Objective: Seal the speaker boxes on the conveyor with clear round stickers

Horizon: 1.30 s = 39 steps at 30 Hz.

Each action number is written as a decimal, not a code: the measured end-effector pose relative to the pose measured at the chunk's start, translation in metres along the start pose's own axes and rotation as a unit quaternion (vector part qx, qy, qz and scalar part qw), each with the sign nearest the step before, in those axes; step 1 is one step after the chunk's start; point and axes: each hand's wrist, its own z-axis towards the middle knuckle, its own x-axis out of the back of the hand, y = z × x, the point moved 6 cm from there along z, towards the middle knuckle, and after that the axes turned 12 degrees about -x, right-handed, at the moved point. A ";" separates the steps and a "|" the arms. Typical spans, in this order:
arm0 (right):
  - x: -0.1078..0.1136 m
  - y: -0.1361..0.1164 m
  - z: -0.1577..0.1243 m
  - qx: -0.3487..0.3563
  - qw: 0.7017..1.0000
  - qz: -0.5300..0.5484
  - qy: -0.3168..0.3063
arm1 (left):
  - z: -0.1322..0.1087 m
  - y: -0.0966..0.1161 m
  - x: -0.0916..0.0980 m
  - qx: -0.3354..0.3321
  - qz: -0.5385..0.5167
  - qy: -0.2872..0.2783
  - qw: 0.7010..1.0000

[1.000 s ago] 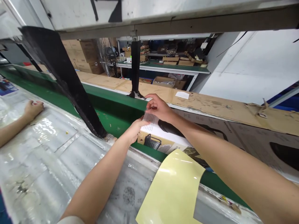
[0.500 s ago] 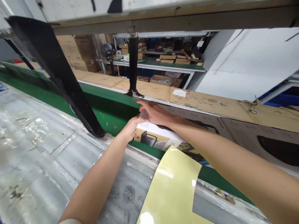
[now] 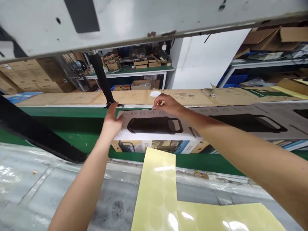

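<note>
A white-and-tan printed carton (image 3: 156,130) lies flat on a green conveyor belt (image 3: 204,163), just past the middle of the frame, its long side running across the view. Its white face shows a picture of a black, rounded appliance, and a band of product photos runs along its near side. The left hand (image 3: 112,120) is at the carton's left end, fingers spread wide and open, their tips at or just over the corner. The right hand (image 3: 167,104) reaches over the far edge, fingers loosely curved and held slightly apart; whether they touch the carton is hard to tell. Neither hand closes around it.

To the right along the belt, a larger grey printed carton (image 3: 247,123) lies close beside it. Toward the bottom of the frame, two glossy pale-yellow sheets marked with faint circles (image 3: 156,195) (image 3: 216,216) rest on a worktop wrapped in clear plastic (image 3: 50,192). A black vertical strap (image 3: 102,78) hangs just above the left hand, and a flat black strip (image 3: 31,128) slants in at the left edge. Beyond the belt runs a strip of worn brown cardboard (image 3: 183,98), with a small white slip of paper (image 3: 155,93) on it. Farther back stands a green-topped workbench (image 3: 130,72).
</note>
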 end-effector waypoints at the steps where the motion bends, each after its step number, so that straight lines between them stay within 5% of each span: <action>1: 0.008 0.008 -0.001 -0.012 1.000 0.011 -0.012 | 0.017 0.011 -0.018 -0.033 0.024 -0.055 0.998; 4: 0.008 0.019 0.003 -0.040 0.997 0.036 -0.057 | 0.055 0.030 -0.077 -0.073 0.119 -0.202 0.970; 8: -0.017 0.021 0.019 -0.057 0.994 0.036 -0.086 | 0.064 0.024 -0.116 -0.058 0.177 -0.268 0.945; 17: -0.044 0.022 0.050 -0.045 0.993 -0.097 -0.053 | 0.059 0.002 -0.117 -0.034 0.201 -0.267 0.942; 21: -0.038 0.018 0.035 -0.031 0.987 -0.159 -0.003 | 0.061 -0.005 -0.113 -0.020 0.189 -0.248 0.950; 25: -0.052 0.009 0.009 0.003 0.975 -0.217 -0.049 | 0.062 -0.006 -0.105 -0.002 0.183 -0.223 0.958; 31: -0.054 0.007 0.008 -0.101 0.957 -0.265 -0.061 | 0.055 0.006 -0.100 -0.033 0.172 -0.276 0.945; 33: -0.040 0.002 -0.009 -0.099 0.957 -0.272 -0.017 | 0.056 0.008 -0.104 -0.069 0.187 -0.302 0.932; 36: -0.025 -0.026 -0.080 0.032 0.958 -0.275 0.073 | 0.059 0.004 -0.112 -0.091 0.230 -0.328 0.912; 37: -0.027 -0.035 -0.113 0.076 0.957 -0.271 0.073 | 0.061 0.002 -0.113 -0.090 0.246 -0.330 0.907; 39: -0.053 -0.049 -0.187 0.174 0.946 -0.269 -0.045 | 0.064 0.005 -0.108 -0.098 0.283 -0.302 0.905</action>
